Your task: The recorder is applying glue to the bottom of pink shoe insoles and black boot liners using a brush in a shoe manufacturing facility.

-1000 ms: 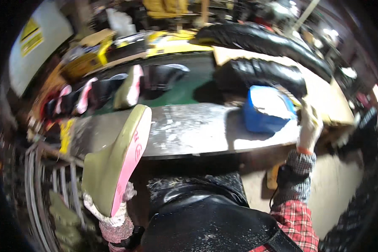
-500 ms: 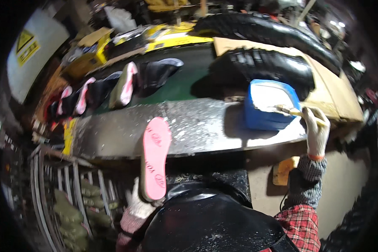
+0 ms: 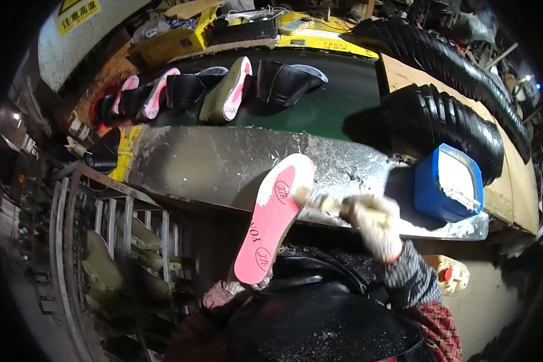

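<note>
The left hand (image 3: 235,289), mostly hidden behind the heel end, holds an olive shoe form (image 3: 268,223) up before the near edge of the surface (image 3: 193,163); its pink sole (image 3: 256,247) faces up, a white coat (image 3: 303,168) covering the toe and its rim. To its right, the right hand (image 3: 377,223) is closed on a paintbrush (image 3: 323,202) whose bristles (blurred) reach the sole's right edge.

Compared with half a second ago, the sole is no longer all pink and slants with its toe rightward; the brush is out of the blue tub (image 3: 428,187).

Left of the left hand, a metal-barred rack (image 3: 110,220) carries matte olive forms (image 3: 99,265). Beyond both hands, the surface is scuffed grey metal. The right hand wears a pale knit glove; to its right, the angular tub holds a white substance (image 3: 457,178).
</note>
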Motion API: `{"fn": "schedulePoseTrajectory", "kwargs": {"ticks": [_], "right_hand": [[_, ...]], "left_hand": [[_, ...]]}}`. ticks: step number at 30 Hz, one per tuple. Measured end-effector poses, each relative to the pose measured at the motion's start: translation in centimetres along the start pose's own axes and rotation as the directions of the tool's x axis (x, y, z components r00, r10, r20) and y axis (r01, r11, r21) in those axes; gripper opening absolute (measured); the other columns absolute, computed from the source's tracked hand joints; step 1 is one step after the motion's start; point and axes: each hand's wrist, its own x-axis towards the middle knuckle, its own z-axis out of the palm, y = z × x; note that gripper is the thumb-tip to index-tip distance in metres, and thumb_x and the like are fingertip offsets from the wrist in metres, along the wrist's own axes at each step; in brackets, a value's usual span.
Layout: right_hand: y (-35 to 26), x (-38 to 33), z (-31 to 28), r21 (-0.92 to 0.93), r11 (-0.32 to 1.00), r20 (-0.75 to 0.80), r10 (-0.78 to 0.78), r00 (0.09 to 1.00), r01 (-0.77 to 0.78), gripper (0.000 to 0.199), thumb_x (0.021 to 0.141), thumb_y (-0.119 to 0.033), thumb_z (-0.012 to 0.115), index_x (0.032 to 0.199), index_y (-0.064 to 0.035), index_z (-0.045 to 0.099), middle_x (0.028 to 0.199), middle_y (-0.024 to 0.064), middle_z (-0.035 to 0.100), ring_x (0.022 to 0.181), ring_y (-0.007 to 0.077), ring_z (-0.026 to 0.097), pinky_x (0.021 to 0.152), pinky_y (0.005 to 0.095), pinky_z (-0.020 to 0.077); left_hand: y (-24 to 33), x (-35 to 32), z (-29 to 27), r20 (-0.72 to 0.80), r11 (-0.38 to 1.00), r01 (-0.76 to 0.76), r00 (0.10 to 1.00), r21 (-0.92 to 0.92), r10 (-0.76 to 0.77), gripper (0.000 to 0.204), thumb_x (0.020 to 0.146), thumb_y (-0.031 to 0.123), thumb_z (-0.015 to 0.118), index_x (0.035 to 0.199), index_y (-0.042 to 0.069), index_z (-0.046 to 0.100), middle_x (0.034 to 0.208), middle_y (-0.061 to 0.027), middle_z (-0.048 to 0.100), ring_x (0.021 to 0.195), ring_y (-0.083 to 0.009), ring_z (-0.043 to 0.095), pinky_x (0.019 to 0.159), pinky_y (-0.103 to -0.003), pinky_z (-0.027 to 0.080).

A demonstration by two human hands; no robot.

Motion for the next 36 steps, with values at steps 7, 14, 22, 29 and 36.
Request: {"fn": "schedulePoseTrajectory", "kwargs": {"ticks": [7, 14, 22, 29, 36], "right_hand": [[-6.3, 3.0, 0.4, 0.082, 0.994, 0.186, -0.090, 0.978, 0.076, 0.021, 0.093, -0.019, 0.066, 0.100, 0.0001, 0.070, 0.086, 0.0085, 0.071, 0.076, 0.0078, 0.065, 0.066, 0.0240, 0.0532], [-7.0, -3.4, 1.5, 0.295, 0.865, 0.651, -0.493, 0.577, 0.406, 0.023, 0.088, -0.003, 0.068, 0.110, 0.0041, 0.064, 0.097, 0.0093, 0.069, 0.086, 0.0146, 0.068, 0.073, 0.0248, 0.0563], [-2.7, -5.3, -2.0, 0.310, 0.949, 0.282, -0.027, 0.959, -0.065, 0.025, 0.088, -0.008, 0.070, 0.108, 0.0053, 0.064, 0.101, 0.0117, 0.069, 0.091, 0.0141, 0.065, 0.080, 0.0254, 0.0543], [3.2, 2.0, -3.9, 0.293, 0.950, 0.071, 0.086, 0.994, -0.104, 0.027, 0.091, -0.012, 0.069, 0.113, 0.0026, 0.065, 0.099, 0.0087, 0.069, 0.087, 0.0155, 0.065, 0.081, 0.0282, 0.0530], [1.8, 3.3, -4.7, -0.228, 0.760, 0.398, -0.497, 0.771, 0.608, 0.040, 0.077, 0.001, 0.075, 0.115, -0.0062, 0.065, 0.093, 0.0106, 0.062, 0.082, 0.0259, 0.063, 0.071, 0.0333, 0.0522]], "left_hand": [[0.0, 0.3, 0.2, 0.075, 0.999, -0.022, 0.997, 0.027, 0.020, 0.047, 0.100, 0.036, 0.046, 0.136, 0.006, 0.045, 0.121, -0.0128, 0.060, 0.106, -0.0254, 0.061, 0.088, -0.040, 0.052], [-0.6, -0.8, 2.8, 0.209, 0.786, -0.303, 0.952, 0.539, 0.223, 0.043, 0.103, 0.026, 0.043, 0.140, 0.003, 0.040, 0.129, -0.0139, 0.056, 0.116, -0.0242, 0.058, 0.100, -0.039, 0.050], [0.1, 1.1, 1.1, 0.157, 0.984, -0.084, 0.981, -0.157, 0.109, 0.057, 0.101, 0.032, 0.049, 0.143, -0.003, 0.037, 0.142, -0.0183, 0.048, 0.127, -0.0248, 0.051, 0.107, -0.037, 0.045], [1.0, -0.5, 1.2, 0.063, 0.999, -0.052, 0.997, 0.012, 0.051, 0.063, 0.096, 0.046, 0.051, 0.139, 0.000, 0.043, 0.115, -0.0168, 0.059, 0.084, -0.0221, 0.062, 0.070, -0.033, 0.053], [0.6, -1.2, 1.1, -0.016, 0.998, 0.022, 1.000, -0.053, -0.022, 0.064, 0.093, 0.051, 0.052, 0.132, 0.000, 0.049, 0.097, -0.0142, 0.061, 0.067, -0.0186, 0.057, 0.057, -0.029, 0.048]]}}
